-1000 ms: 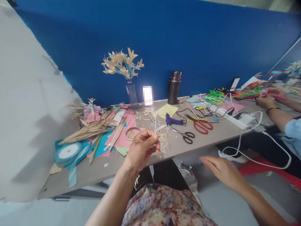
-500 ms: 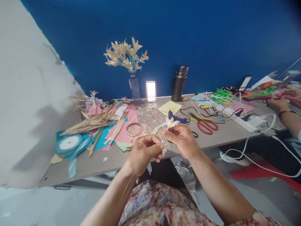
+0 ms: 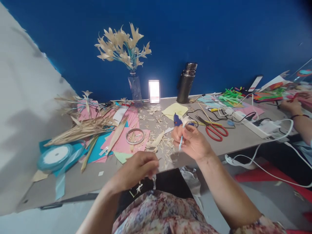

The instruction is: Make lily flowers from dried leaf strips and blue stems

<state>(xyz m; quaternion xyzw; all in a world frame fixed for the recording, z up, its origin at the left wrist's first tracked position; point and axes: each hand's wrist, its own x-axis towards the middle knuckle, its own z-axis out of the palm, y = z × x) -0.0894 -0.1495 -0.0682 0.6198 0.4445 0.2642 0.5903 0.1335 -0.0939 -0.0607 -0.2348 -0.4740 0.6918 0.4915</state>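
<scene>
My right hand is closed around a pale corn-husk flower, pinching its stem just below the petals. The stem is partly wrapped in light blue, and a thin bare end points down over the table edge. Lower and to the left, my left hand is apart from the flower, its fingers curled in near the table's front edge; whatever they may pinch is too small to make out. Behind the flower lies a blue glue gun. Red-handled scissors rest to its right.
Left are a blue ribbon spool, dried husks and a tape ring. A vase of husk flowers and a thermos stand behind. At right are a power strip and another person's hand.
My left hand has come off the stem and moved down and left. My right hand has shifted slightly right with the flower. The view has turned a little.
</scene>
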